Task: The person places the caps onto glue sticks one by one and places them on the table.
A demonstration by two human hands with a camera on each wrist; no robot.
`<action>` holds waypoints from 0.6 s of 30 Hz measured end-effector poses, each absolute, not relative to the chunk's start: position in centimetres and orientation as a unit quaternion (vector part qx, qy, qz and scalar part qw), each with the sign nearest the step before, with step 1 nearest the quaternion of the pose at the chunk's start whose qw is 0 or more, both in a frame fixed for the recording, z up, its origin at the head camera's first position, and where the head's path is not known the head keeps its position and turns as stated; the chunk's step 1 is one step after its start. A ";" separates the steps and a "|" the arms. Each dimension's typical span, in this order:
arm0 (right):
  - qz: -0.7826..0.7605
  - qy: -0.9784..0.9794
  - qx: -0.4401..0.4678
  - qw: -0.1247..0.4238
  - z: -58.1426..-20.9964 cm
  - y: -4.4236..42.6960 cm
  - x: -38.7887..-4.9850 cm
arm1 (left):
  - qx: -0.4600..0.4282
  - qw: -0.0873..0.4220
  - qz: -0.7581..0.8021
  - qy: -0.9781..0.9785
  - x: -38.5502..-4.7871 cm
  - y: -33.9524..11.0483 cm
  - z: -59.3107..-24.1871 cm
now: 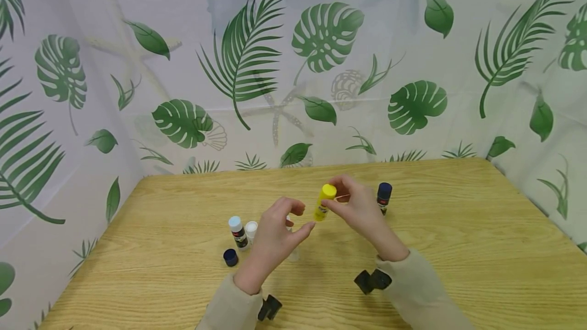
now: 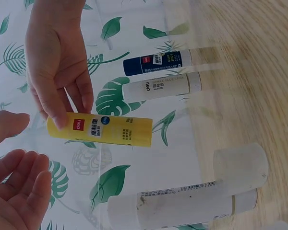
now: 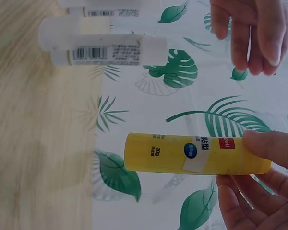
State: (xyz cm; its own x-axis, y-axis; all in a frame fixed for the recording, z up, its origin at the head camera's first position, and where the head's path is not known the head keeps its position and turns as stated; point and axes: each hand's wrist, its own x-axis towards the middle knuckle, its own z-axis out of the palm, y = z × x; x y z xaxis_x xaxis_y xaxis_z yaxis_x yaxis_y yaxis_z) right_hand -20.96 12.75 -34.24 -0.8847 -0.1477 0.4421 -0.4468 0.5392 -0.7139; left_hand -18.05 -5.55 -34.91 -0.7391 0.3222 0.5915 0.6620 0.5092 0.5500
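Leaf-printed white cloth point(image 1: 367, 136) hangs behind and along the sides of a wood-grain table point(image 1: 458, 228). Two pale beige sleeves point(image 1: 419, 286) reach over it from the near edge. Between them, the right hand point(image 1: 359, 210) grasps a yellow Deli glue stick point(image 1: 322, 212) near its upper end, pinching it between thumb and fingers. The left hand point(image 1: 277, 228) is released: its fingers bend loosely around nothing, thumb spread, just beside the stick's lower end but apart from it. That yellow stick is raised off the tabletop, slightly tilted, its red logo close to the gripped end. Beyond the right hand stand a dark blue Deli glue stick point(image 2: 156, 62) and, next to it, a white Deli "Simple Glue Stick" point(image 2: 158, 87). Left of the left hand stands a light-blue-capped stick point(image 1: 238, 233), with a white-capped stick point(image 1: 251, 229) close by. Smallest is a loose dark blue cap point(image 1: 231, 257), nearer the person on the wood.
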 end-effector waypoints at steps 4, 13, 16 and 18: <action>0.443 -0.868 0.155 0.161 -34.8 13.0 -21.5 | -0.292 0.207 -0.396 -0.845 -18.0 -5.6 -34.9; 0.428 -0.880 0.136 0.154 -36.0 13.4 -22.5 | -0.292 0.202 -0.387 -0.851 -18.0 -5.5 -34.9; 0.417 -0.885 0.136 0.155 -36.4 13.5 -22.7 | -0.294 0.202 -0.387 -0.850 -18.1 -5.6 -35.0; 0.407 -0.890 0.136 0.154 -36.6 13.5 -22.9 | -0.295 0.200 -0.387 -0.850 -18.1 -5.6 -35.0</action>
